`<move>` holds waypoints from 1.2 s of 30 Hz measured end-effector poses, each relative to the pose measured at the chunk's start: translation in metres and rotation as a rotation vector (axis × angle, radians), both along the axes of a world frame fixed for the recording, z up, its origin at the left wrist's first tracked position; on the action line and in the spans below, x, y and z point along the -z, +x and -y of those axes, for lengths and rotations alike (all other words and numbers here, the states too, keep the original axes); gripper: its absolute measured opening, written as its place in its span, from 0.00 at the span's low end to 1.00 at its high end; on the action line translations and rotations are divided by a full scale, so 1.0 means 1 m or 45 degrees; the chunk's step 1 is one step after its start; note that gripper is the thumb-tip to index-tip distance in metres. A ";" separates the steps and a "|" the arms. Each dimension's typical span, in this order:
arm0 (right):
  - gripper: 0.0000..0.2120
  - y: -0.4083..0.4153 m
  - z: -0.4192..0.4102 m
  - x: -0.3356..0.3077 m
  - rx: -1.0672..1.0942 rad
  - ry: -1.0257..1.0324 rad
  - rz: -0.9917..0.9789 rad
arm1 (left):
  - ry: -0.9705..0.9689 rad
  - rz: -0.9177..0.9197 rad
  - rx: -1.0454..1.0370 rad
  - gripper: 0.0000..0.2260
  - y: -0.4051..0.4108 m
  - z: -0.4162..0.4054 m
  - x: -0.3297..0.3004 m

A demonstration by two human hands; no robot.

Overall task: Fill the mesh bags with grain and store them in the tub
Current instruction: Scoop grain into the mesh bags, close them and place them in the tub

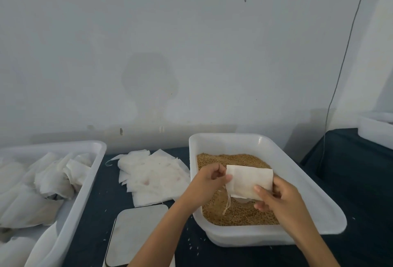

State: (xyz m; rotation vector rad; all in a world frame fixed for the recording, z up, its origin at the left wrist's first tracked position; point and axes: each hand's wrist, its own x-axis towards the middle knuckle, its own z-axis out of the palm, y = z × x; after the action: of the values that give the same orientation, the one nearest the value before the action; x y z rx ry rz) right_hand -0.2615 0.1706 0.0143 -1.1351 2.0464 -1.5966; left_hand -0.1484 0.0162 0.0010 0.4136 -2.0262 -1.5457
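Observation:
A small white mesh bag (247, 181) hangs over the brown grain (234, 213) in a white tub (297, 181) at the right. My left hand (210, 181) pinches the bag's left edge. My right hand (276, 198) grips its lower right part, thumb on the front. A thin drawstring dangles from the bag's lower left corner. A second white tub (85, 186) at the left holds several filled white bags (53, 179).
A pile of flat empty mesh bags (153, 177) lies on the dark table between the tubs. A small scale with a metal plate (136, 234) sits at the front. Loose grains dot the table. Another white tub (376, 130) stands at the far right beside a hanging cable.

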 end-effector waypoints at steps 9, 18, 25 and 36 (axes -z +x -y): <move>0.10 -0.005 0.000 -0.004 -0.208 0.397 -0.145 | -0.416 -0.024 0.100 0.06 -0.013 0.000 -0.027; 0.09 0.005 0.032 -0.003 -0.047 0.369 -0.178 | -0.710 0.123 0.225 0.01 -0.018 -0.005 -0.034; 0.05 0.005 0.032 0.001 0.091 0.179 0.048 | -0.489 0.024 -0.091 0.13 -0.002 0.004 -0.014; 0.05 0.062 0.067 -0.027 -0.030 -0.188 0.080 | -0.376 -0.328 -0.495 0.06 0.062 0.006 -0.037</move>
State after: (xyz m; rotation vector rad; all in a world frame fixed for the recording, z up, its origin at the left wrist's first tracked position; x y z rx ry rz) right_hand -0.1992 0.1039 0.0417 -1.1384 1.8951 -1.7737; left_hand -0.0859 0.0103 0.0377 0.4346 -1.8056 -0.9947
